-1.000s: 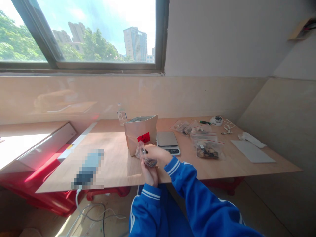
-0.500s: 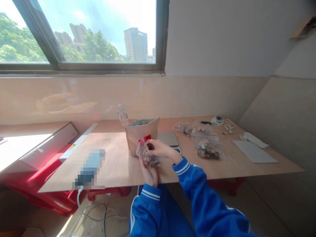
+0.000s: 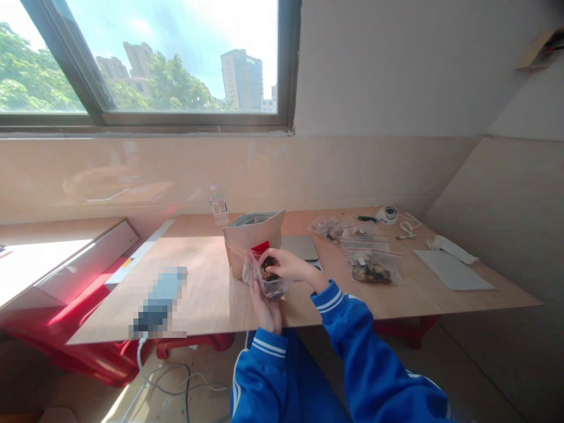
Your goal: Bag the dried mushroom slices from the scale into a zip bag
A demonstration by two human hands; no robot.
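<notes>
My left hand (image 3: pixel 268 308) holds a small clear plastic bag (image 3: pixel 259 275) from below, at the near edge of the wooden table (image 3: pixel 207 294). Dark dried pieces lie in the bag's bottom. My right hand (image 3: pixel 288 265) pinches dark pieces at the bag's mouth, fingers closed on them. Just behind the hands stands an open brown paper pouch (image 3: pixel 252 238) with a red label. A kitchen scale (image 3: pixel 300 248) lies right of the pouch, partly hidden by my right hand.
Several filled zip bags (image 3: pixel 369 261) lie to the right. A water bottle (image 3: pixel 219 207), a white round device (image 3: pixel 388 214) with a cord, a grey sheet (image 3: pixel 452 270) and a blurred object (image 3: pixel 157 299) also sit on the table. Cables trail on the floor.
My right hand has gone from the bag up toward the brown pouch and back to the bag's mouth, now with dark pieces in its fingers. My left hand kept the bag in place.
</notes>
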